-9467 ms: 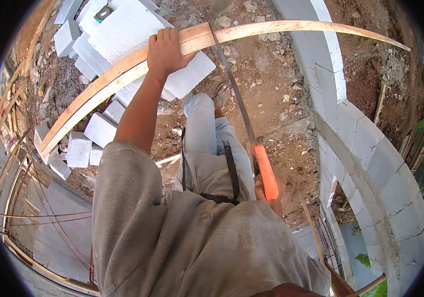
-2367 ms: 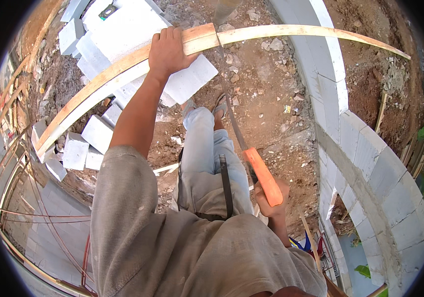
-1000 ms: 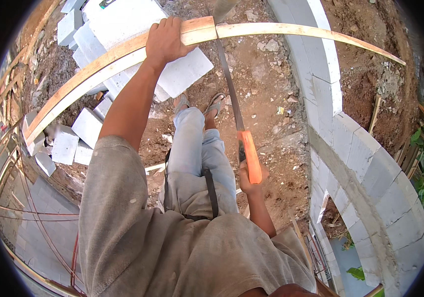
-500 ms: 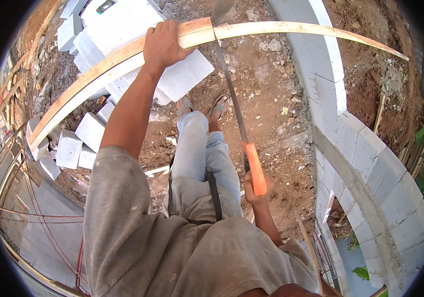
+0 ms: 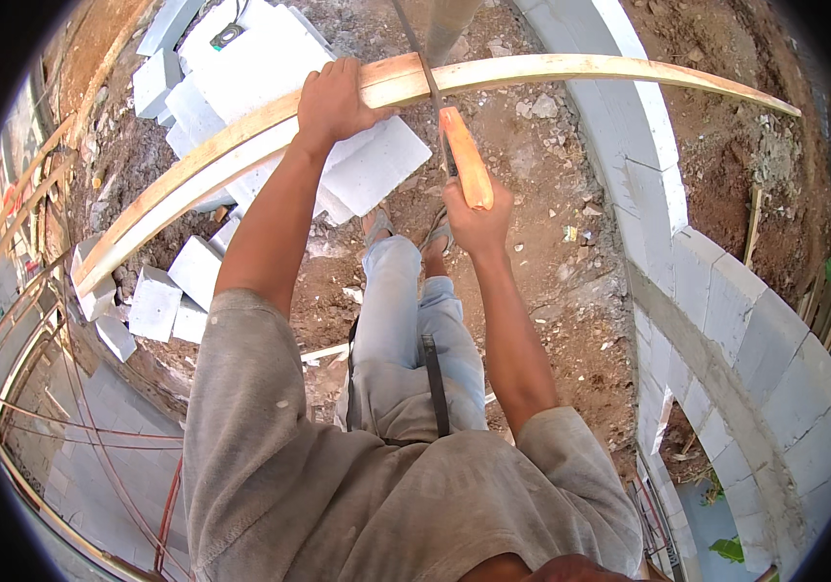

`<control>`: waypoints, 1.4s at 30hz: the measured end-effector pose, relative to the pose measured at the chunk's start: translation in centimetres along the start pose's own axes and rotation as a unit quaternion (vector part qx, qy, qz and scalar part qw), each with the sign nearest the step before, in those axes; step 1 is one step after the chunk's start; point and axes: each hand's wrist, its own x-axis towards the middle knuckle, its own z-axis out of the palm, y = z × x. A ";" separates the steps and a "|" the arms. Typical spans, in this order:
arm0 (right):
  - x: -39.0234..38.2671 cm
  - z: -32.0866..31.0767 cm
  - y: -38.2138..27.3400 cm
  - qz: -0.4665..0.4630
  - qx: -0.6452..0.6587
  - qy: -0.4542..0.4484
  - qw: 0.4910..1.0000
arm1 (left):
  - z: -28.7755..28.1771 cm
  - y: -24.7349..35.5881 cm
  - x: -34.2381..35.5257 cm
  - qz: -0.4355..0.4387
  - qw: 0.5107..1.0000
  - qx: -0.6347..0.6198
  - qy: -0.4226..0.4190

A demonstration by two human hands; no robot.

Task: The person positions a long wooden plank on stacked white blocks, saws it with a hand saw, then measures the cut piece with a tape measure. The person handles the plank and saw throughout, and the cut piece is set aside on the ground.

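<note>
A long wooden beam [image 5: 551, 68] runs across the far part of the view, bent by the lens. My left hand [image 5: 336, 105] grips it just left of where the saw crosses. In my right hand [image 5: 479, 211] is the orange handle of a handsaw [image 5: 467, 160]. The saw's dark blade sits in the beam at a cut line, and its far end points away past the wood. The handle is now close to the beam's near side. My fingers wrap round the handle, partly hidden behind it.
White blocks [image 5: 376, 165] lie stacked under the beam's left part, with a small dark-and-green tool [image 5: 227, 36] on top. A pole [image 5: 449, 24] stands by the cut. A grey block wall [image 5: 726, 301] curves along the right. Stony soil [image 5: 561, 291] lies between. Thin reddish rods [image 5: 95, 436] stand at left.
My right hand has pushed the saw forward, away from me, so its handle has come from near my hip up close to the beam. The left hand keeps its hold on the wood.
</note>
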 end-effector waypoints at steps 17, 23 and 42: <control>6.8 3.0 -8.8 0.026 -0.020 -0.027 0.999 | -0.9 -2.8 4.0 -0.056 0.980 0.033 0.189; 1.0 -0.4 -12.9 0.109 -0.093 -0.041 0.989 | -1.2 -1.7 3.9 -0.117 0.979 0.061 0.152; -3.0 -1.4 -6.8 0.009 -0.040 -0.034 0.999 | -0.7 -1.9 3.2 -0.106 0.978 0.031 0.178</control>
